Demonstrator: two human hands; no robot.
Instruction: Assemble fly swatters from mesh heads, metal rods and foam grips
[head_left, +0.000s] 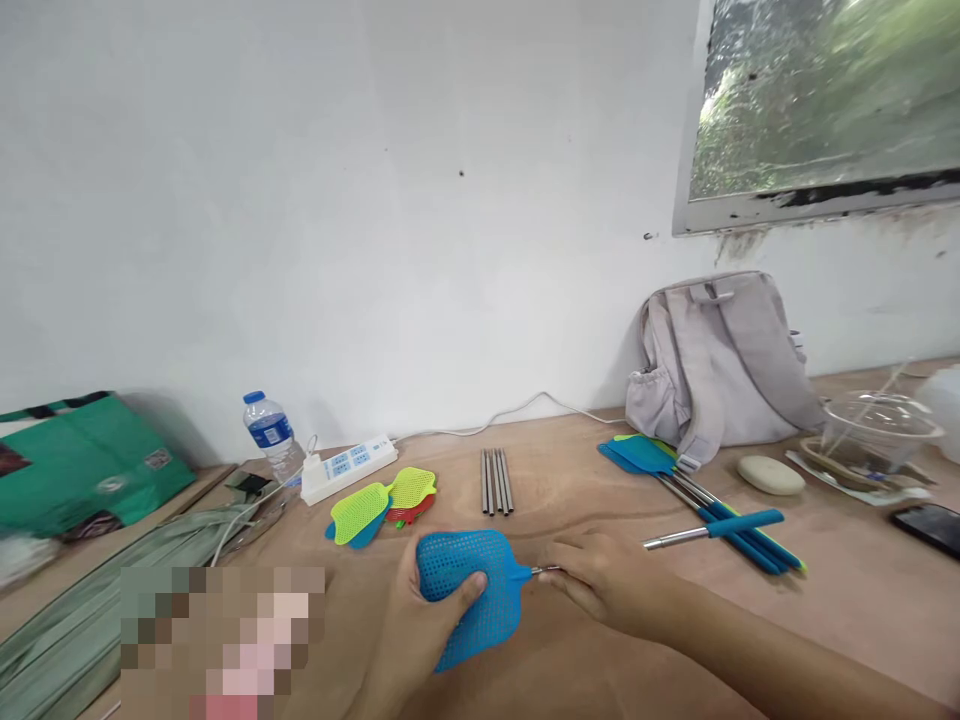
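My left hand (442, 610) grips the blue mesh head of a fly swatter (487, 560), thumb across its face. At the head's neck, a thin metal shaft runs into the closed fingers of my right hand (600, 580). Beyond that hand, roughly in line, a metal tube with a blue handle (746, 524) sticks out to the right; my hand hides the stretch between. Several loose metal tubes (496, 483) lie side by side behind my hands. Yellow-green mesh heads (361, 513) lie to the left, over blue and red ones.
Fly swatters with blue heads (646, 455) lie piled at right, before a grey backpack (727, 360). Nearby are a pale oval object (770, 475), a clear plastic bowl (877, 430) and a phone (930, 525). A power strip (349, 468), water bottle (271, 435) and green bag (97, 465) stand left.
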